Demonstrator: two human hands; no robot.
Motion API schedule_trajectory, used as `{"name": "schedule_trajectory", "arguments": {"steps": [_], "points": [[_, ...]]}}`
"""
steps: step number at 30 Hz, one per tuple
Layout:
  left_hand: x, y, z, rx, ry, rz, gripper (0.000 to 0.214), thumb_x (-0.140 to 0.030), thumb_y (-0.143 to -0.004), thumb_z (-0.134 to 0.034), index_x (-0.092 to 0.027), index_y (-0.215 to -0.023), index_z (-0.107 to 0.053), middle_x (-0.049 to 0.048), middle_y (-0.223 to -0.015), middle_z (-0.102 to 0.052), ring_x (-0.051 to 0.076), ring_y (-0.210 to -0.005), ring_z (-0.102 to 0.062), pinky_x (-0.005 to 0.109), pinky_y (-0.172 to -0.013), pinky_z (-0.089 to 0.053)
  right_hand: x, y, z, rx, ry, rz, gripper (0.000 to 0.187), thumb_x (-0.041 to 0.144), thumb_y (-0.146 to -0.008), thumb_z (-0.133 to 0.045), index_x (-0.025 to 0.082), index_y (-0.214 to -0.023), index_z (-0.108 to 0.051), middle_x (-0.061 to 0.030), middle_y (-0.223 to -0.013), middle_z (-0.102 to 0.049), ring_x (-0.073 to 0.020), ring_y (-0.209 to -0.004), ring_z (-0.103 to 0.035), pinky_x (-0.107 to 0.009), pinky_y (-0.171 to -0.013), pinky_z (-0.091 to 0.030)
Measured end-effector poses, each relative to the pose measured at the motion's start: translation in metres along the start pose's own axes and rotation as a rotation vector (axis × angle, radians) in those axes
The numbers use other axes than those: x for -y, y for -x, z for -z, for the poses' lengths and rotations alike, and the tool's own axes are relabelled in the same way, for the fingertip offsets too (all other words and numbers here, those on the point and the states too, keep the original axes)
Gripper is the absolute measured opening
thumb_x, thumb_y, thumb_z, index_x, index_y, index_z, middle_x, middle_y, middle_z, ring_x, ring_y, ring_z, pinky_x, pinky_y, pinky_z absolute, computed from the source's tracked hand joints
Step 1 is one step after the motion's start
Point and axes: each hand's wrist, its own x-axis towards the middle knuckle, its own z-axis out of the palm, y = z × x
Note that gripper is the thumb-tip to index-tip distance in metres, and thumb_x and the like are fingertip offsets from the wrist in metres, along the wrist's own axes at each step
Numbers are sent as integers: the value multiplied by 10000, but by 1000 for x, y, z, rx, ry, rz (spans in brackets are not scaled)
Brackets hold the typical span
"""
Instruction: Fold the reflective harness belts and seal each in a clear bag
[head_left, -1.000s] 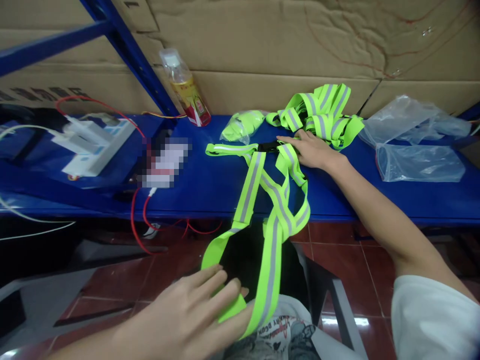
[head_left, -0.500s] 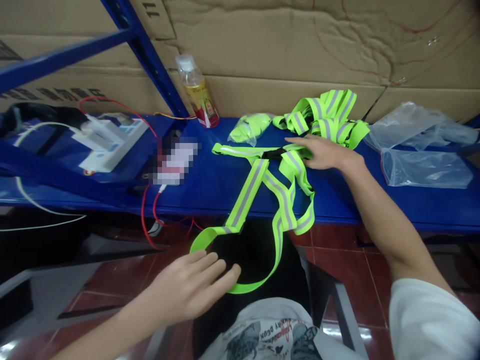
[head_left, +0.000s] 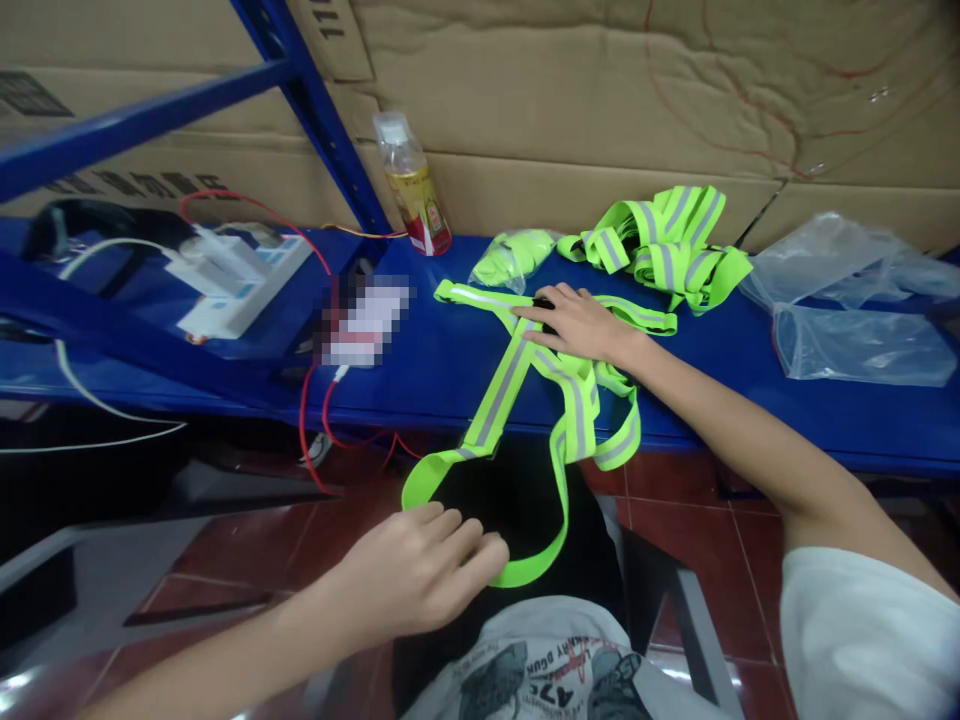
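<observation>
A neon yellow-green reflective harness (head_left: 504, 385) with grey stripes lies partly on the blue table. One loop of it hangs over the front edge toward my lap. My left hand (head_left: 431, 568) is closed around the bottom of that loop, its fingers curled over the band. Further up, my right hand (head_left: 581, 322) rests on the harness where the straps meet at a black part. Its fingers are spread and lie on the straps, covering most of that black piece. A short strap end points left from there, and another strap lies to the right of the hand.
Behind are a bundled pile of similar straps (head_left: 679, 245), a bagged strap (head_left: 514, 258), and a drink bottle (head_left: 414, 190). Clear plastic bags (head_left: 862, 340) lie at right. At left are a power strip (head_left: 247, 290), cables and a blue rack post (head_left: 322, 130).
My right hand has moved left along the harness, from the strap at the right onto the black junction. The left hand still holds the loop. The view has shifted slightly.
</observation>
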Motion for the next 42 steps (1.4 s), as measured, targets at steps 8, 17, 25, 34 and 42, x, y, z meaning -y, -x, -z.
{"name": "schedule_trajectory", "arguments": {"steps": [8,17,25,34,42], "points": [[-19,21,30,38,75,64,284,-43,-1027,-407,-160,-1069,-663,2,-732,-659,182,-575,-576,362,-556,-435,-1,1,-14,-14,32,-78,633,558,-1158,-234,337,-1704,-463,-220,-1482,-545,-409,-1268,-487,-564,-1008,-418],[-25,14,-14,70,67,85,161,-210,-967,-773,-165,-828,-704,55,-816,-723,239,-863,-697,395,-810,-597,-2,0,-12,-28,-11,-85,652,585,-1145,-237,328,-1694,-478,-208,-1468,-577,-416,-1279,-499,-570,-1019,-446],[13,-16,8,-363,173,212,259,-430,-990,-774,-204,-975,-649,34,-887,-750,209,-874,-693,375,-788,-597,-1,1,-6,-28,-56,-99,685,605,-1141,-291,251,-1701,-466,-216,-1440,-595,-401,-1267,-531,-537,-1014,-456],[17,-17,-17,-63,73,432,189,-54,-1030,-472,-206,-1030,-585,9,-877,-717,169,-768,-690,284,-657,-478,-5,-1,-14,-59,-52,-78,668,614,-1138,-292,267,-1670,-502,-219,-1442,-591,-417,-1267,-513,-547,-1006,-458],[19,0,42,-172,96,319,302,-85,-1025,-633,-241,-1273,-706,-17,-834,-698,178,-809,-633,426,-902,-512,-7,-3,-17,-50,-81,-83,650,599,-1139,-326,272,-1671,-503,-217,-1453,-589,-411,-1282,-513,-553,-1016,-456]]}}
